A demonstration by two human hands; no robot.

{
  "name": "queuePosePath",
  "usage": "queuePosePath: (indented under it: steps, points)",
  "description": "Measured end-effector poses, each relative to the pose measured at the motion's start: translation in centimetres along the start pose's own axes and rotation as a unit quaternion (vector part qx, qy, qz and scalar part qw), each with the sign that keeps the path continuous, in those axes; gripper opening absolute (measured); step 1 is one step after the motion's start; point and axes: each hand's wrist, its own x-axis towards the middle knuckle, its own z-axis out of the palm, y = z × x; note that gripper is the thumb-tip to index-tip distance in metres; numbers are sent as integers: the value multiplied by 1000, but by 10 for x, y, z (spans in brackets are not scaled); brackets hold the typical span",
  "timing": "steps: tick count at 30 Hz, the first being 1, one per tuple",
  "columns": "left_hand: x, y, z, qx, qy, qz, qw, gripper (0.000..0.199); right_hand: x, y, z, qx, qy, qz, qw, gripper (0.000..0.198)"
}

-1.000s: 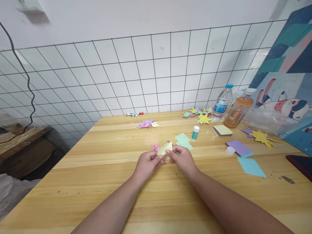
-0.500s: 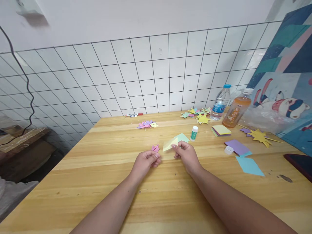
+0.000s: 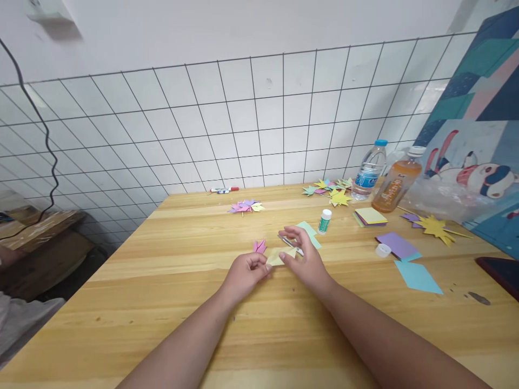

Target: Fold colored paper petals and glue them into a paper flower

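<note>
A small folded pale yellow paper (image 3: pixel 276 257) lies low over the table between my hands. My left hand (image 3: pixel 245 274) pinches its left corner between thumb and fingertips. At the other end, the thumb of my right hand (image 3: pixel 307 262) touches the paper while the fingers are spread above it. Just beyond my left fingers is a pink folded paper piece (image 3: pixel 259 247). A thin, pen-like silvery object (image 3: pixel 287 241) lies partly hidden behind my right hand. Next to it is a light green paper sheet (image 3: pixel 311 232), also partly covered.
A glue stick (image 3: pixel 325 221) stands uncapped, its white cap (image 3: pixel 383 250) near purple paper (image 3: pixel 397 246) and blue paper (image 3: pixel 418 276). Farther back are a paper stack (image 3: pixel 371 216), star-shaped paper pieces (image 3: pixel 339 198), a water bottle (image 3: pixel 368 172), an orange drink bottle (image 3: pixel 396 183) and markers (image 3: pixel 224 189).
The yellow paper has come down and left, and my left hand now holds its corner. My right fingers have spread apart. The pen-like object shows now behind the right hand.
</note>
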Motion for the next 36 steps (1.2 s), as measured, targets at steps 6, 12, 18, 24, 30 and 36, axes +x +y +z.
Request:
queuePosePath:
  steps: [6,12,18,24,30,36]
  points:
    - [-1,7,-2,36,40,47,997,20,-1,3,1,-121,-86,43,988,8]
    - [0,9,-4,-50,38,1,998,26,-4,8,9,18,-96,109,989,15]
    - [2,5,-5,-68,34,-13,997,27,-4,4,7,-24,-91,67,993,22]
    - [1,9,-5,-87,40,-32,995,28,-4,7,7,11,-99,68,993,27]
    - [0,12,-6,-123,32,-52,991,27,-4,8,6,4,-103,57,993,31]
    - [0,12,-8,-117,24,-57,991,29,-5,8,6,-7,-89,27,996,32]
